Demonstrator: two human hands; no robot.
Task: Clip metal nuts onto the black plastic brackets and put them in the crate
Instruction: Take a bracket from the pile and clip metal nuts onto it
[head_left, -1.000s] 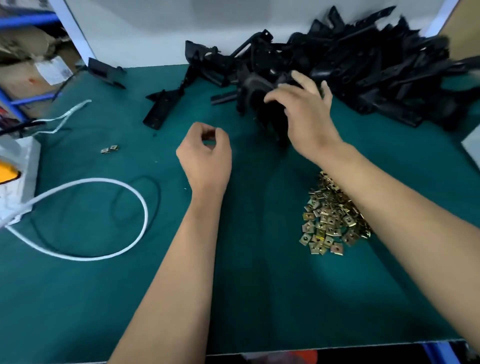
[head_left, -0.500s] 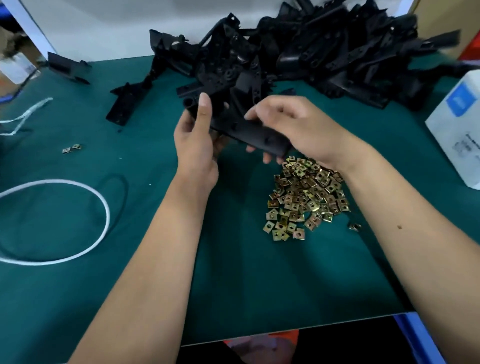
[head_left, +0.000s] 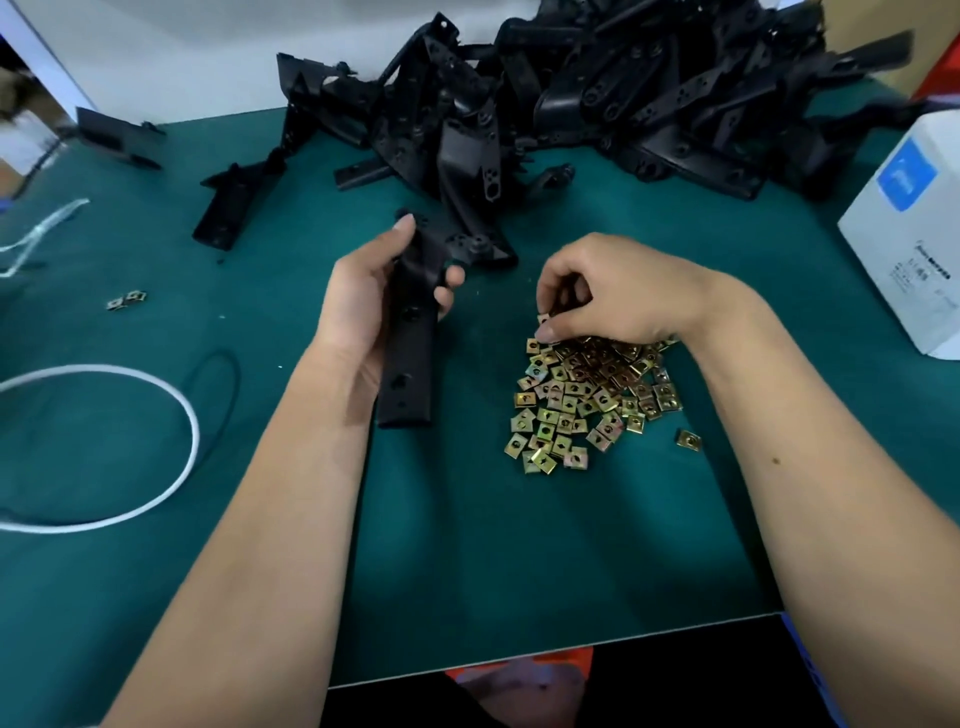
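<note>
Head view: green table (head_left: 467, 545) takes up most of the frame, person's 2 bare arms reaching in from the near edge. Big heap of black brackets (head_left: 623, 104) piled along the far side, stock within reach I'd guess. White box (head_left: 904, 234) at the right edge, white cord (head_left: 171, 400) looped at left. No crate visible (probably out of frame). 1 bracket (head_left: 410, 358) lies lengthwise in the left hand (head_left: 363, 301), thumb up one side, fingertips curled round the other, firm wrap, near end pointing back toward the person; likely held so its holes face up for clipping. Pile of brass-coloured nuts (head_left: 587, 395) sits just right of it, close to the working spot. Right hand (head_left: 623, 291) rests on the pile's far edge, fingers bunched tight, pinching at nuts; whether 1 is actually gripped, cannot tell. 2 stray nuts (head_left: 127, 300) far left.
</note>
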